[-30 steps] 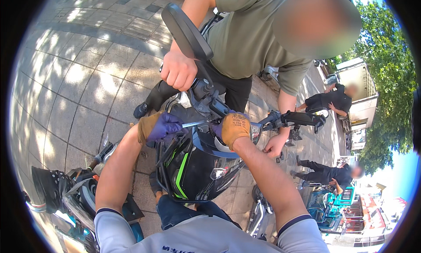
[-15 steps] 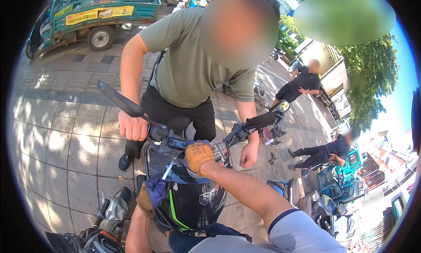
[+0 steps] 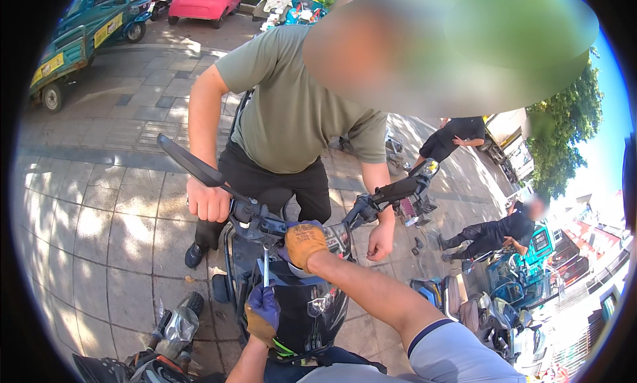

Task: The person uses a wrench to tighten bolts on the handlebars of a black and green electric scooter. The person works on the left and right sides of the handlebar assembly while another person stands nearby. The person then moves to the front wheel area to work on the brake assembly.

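My left hand (image 3: 263,311), in a purple and tan work glove, is closed around a slim silver wrench (image 3: 266,269) that points up towards the handlebar. My right hand (image 3: 305,244), in a similar glove, curls over the front of an electric scooter just below the handlebar centre. What its fingers hold is hidden. The scooter's black front panel (image 3: 310,317) has a green stripe and a shield-shaped emblem. A person in an olive shirt (image 3: 298,98) leans over from the far side; one hand (image 3: 208,200) grips the handlebar's left end, and the other hand (image 3: 380,242) hangs beside the right end.
A black mirror (image 3: 191,161) sticks out on the left. Another two-wheeler (image 3: 174,330) stands close by at lower left. Parked scooters (image 3: 504,310) line the right, where two people in dark clothes are seen. A teal cargo truck (image 3: 66,58) and a pink vehicle (image 3: 202,1) are farther back.
My left hand has moved right, and the wrench now stands more upright. My right hand stays at the same spot on the scooter. The view has shifted, bringing the pink vehicle into sight.
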